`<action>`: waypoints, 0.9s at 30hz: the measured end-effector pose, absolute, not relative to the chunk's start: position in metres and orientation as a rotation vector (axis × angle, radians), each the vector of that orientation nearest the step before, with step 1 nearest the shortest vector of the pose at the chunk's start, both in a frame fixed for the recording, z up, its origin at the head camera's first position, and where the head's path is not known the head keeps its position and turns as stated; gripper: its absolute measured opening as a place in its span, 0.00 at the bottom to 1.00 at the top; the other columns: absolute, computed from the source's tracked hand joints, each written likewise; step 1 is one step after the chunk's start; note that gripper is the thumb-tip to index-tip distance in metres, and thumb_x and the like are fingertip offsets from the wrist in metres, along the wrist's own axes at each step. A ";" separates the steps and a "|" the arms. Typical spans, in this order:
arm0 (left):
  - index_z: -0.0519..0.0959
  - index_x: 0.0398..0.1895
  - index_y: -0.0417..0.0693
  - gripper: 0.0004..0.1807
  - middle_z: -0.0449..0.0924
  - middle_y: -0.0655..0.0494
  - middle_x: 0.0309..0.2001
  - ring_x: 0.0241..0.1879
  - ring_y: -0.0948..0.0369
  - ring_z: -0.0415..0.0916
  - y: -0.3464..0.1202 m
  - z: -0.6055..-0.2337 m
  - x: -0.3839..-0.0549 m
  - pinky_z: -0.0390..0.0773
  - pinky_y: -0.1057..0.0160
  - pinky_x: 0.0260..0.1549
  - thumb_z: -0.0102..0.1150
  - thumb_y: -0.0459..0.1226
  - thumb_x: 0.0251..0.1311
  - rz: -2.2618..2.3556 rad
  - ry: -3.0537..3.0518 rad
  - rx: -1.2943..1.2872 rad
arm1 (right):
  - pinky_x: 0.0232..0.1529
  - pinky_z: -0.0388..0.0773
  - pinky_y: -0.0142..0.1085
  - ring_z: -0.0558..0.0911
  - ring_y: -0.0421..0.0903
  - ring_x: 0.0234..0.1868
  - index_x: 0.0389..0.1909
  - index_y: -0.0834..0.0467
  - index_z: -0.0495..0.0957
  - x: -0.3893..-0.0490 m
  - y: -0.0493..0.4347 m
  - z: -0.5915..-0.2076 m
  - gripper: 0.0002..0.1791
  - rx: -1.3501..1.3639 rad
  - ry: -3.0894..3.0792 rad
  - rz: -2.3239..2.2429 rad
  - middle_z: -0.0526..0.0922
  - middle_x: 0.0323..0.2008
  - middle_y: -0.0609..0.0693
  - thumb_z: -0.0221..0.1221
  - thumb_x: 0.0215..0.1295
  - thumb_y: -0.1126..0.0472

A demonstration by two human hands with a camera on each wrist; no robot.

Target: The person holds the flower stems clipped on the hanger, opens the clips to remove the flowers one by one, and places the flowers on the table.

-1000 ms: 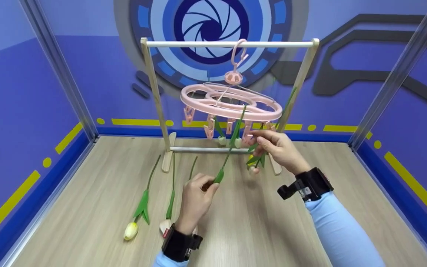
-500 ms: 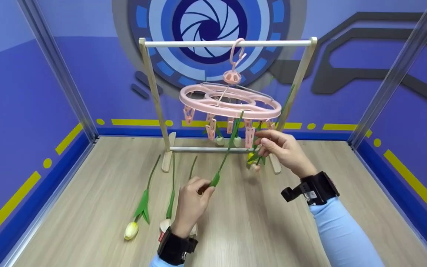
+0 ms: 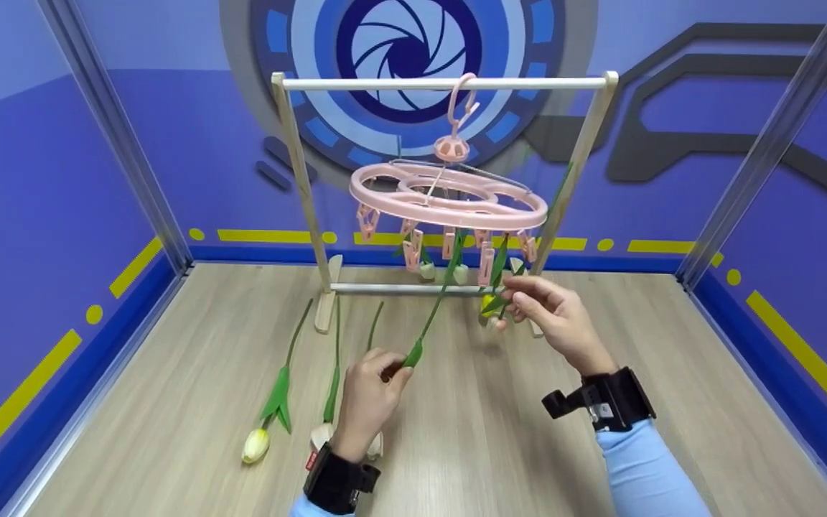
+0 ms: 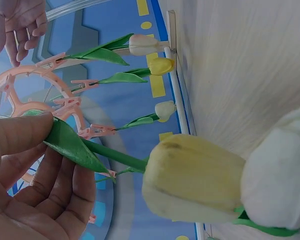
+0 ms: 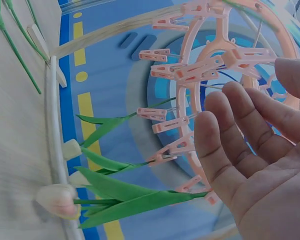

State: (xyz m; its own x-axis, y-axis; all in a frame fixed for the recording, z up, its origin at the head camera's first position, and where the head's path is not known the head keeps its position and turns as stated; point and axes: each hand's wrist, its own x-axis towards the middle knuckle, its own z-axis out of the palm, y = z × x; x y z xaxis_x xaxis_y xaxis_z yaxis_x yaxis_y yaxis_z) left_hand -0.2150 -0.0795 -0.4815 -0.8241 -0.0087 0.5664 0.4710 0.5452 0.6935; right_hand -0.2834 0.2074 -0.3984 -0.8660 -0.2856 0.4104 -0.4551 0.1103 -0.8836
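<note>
My left hand [image 3: 370, 402] pinches an artificial tulip [image 4: 192, 177] by its green leaf and stem between thumb and fingers. Its pale yellow bloom hangs below the hand in the left wrist view, while the stem slants up toward a pink clip hanger [image 3: 449, 214]. My right hand [image 3: 553, 316] holds nothing; its fingers are loosely bent, just below and right of a dangling clothespin [image 3: 486, 267]. Tulips hang bloom-down from other clips, among them a pinkish white one [image 5: 57, 200], a yellow one [image 4: 161, 66] and a white one [image 4: 165, 110].
The hanger hooks over the white bar [image 3: 385, 85] of a wooden-legged rack. On the table lie a yellowish tulip [image 3: 255, 445], a white one [image 3: 321, 435] beside it, and another [image 3: 375, 327] partly behind my left hand. Patterned walls enclose the table at the back and sides.
My right hand has let go of a clothespin and moved down and right, away from it. My left hand has shifted slightly left and down, lowering the tulip's stem tip.
</note>
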 end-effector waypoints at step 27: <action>0.87 0.38 0.37 0.05 0.83 0.52 0.33 0.30 0.59 0.81 -0.059 -0.470 -0.218 0.80 0.64 0.31 0.71 0.29 0.60 -1.250 -2.285 -0.285 | 0.42 0.83 0.33 0.84 0.44 0.42 0.59 0.77 0.76 -0.254 0.197 -0.449 0.17 0.696 -2.197 1.957 0.84 0.47 0.62 0.56 0.76 0.70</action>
